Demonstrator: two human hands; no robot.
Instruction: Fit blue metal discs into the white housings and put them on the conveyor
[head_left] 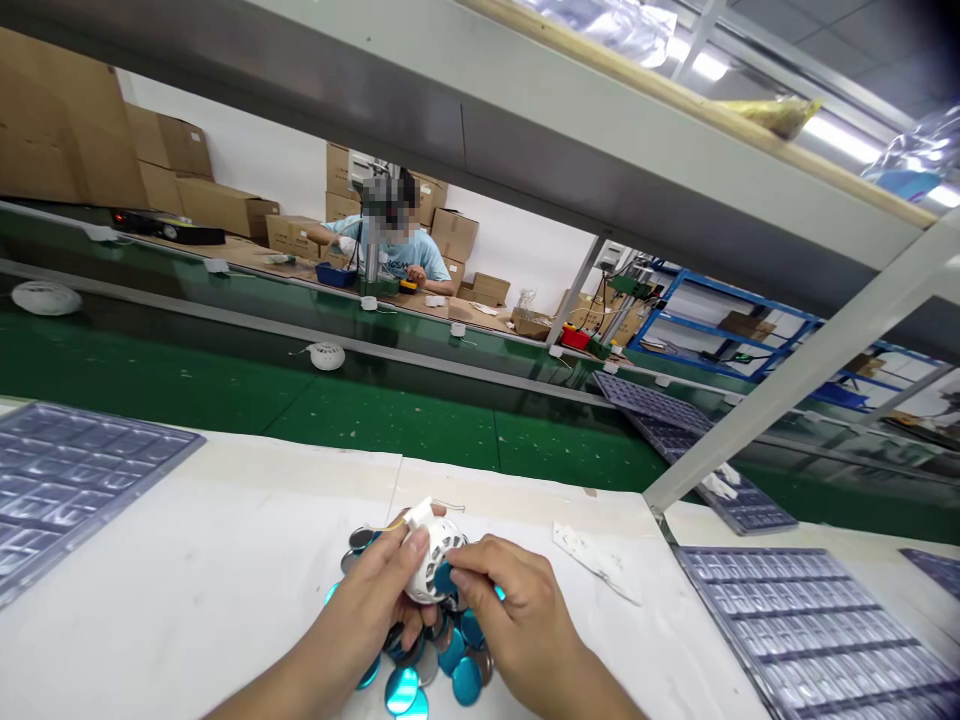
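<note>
My left hand (379,590) is wrapped round a white round plastic housing (422,585) with slots in its face and a white connector piece with thin wires at its top. Between the thumb and fingers of my right hand (517,600) is a small blue disc (445,577), touching the slotted face of the housing. Under both hands lies a loose pile of round discs, some shiny blue (466,680), others dark or silvery (360,538). My hands hide part of the pile and the housing's underside.
Clear plastic compartment trays stand left (82,470) and right (817,620) on the white table (247,560). A paper scrap (596,562) lies nearby. A green conveyor (225,375) carries white housings (328,355). A slanted post (795,370) and overhead shelf (525,130) frame the view; a person (427,258) works beyond.
</note>
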